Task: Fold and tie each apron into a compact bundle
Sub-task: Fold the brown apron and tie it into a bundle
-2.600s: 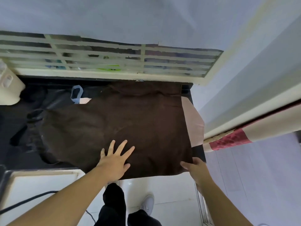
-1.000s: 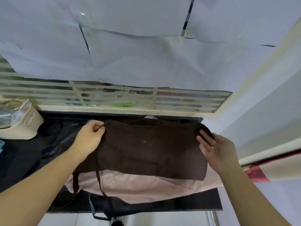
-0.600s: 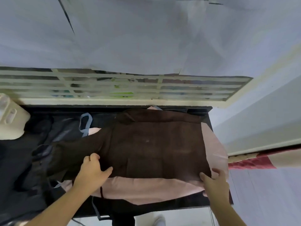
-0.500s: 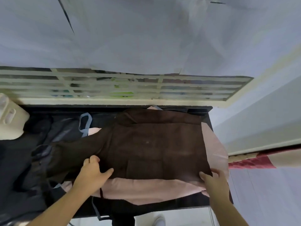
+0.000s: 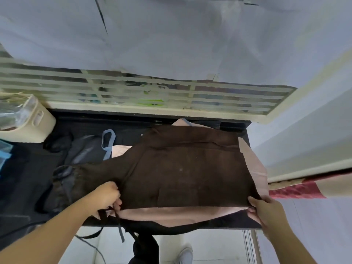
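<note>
A dark brown apron (image 5: 186, 168) lies folded in half on a black counter (image 5: 24, 168), over a pale pink apron (image 5: 171, 214) that shows along its near and right edges. My left hand (image 5: 105, 195) grips the brown apron's near left corner, fingers curled into the cloth. My right hand (image 5: 264, 208) pinches its near right corner, thumb on top. Dark ties (image 5: 118, 223) hang off the counter's front edge below my left hand. A light blue strap loop (image 5: 108, 141) lies at the back left.
A cream plastic basket (image 5: 32, 121) stands at the far left. More dark cloth (image 5: 62, 180) is piled left of the brown apron. A slatted window frame (image 5: 152, 94) runs behind the counter. A wall and door frame (image 5: 304, 149) close the right side.
Since 2.6 s ago the brown apron was folded in half away from me, baring the pink apron's near edge. In the last second both hands came back from its far edge to grip its near corners.
</note>
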Demonstrator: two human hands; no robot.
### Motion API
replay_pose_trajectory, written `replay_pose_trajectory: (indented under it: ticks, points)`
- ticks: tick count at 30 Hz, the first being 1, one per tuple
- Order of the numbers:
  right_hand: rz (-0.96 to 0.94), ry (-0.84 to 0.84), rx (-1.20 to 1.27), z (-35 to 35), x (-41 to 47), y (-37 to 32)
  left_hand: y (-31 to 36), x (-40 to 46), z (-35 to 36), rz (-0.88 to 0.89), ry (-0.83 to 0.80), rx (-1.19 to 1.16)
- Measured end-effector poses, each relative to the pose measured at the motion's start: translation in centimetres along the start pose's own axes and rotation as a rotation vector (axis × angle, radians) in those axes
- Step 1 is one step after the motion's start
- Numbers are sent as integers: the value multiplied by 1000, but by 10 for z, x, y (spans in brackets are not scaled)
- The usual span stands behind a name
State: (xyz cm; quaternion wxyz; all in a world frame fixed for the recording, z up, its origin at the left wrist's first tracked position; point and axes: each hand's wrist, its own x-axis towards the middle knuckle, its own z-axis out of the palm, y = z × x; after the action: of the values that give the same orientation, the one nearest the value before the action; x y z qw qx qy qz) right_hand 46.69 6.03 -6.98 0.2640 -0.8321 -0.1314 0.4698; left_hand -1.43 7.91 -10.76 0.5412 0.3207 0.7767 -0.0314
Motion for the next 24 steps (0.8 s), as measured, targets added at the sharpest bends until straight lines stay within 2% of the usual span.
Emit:
replay_pose_trajectory:
  ticks: [3,7,9,12,15,18,20,24]
  points:
    - [7,-14,-36,-24,0,3,-4,-19,-6,-98,-66,45]
    - [-58,130,-182,-30,1,16,-12,-19,-6,80,163,68]
    - [-92,179,-282,-22,-4,17,-18,-15,-6,146,225,81]
    - [-155,256,-413,-12,-16,9,-31,-12,-12,253,236,386]
    - [-249,383,-637,4,-27,3,-41,-22,-20,205,235,802]
    - [-567,444,-815,40,-43,1,-48,-22,-26,186,302,808]
    - [-652,250,-827,78,-65,-5,-49,-19,-31,211,305,714]
    - [-741,-385,-863,173,-116,-2,-50,-11,-37,364,285,413]
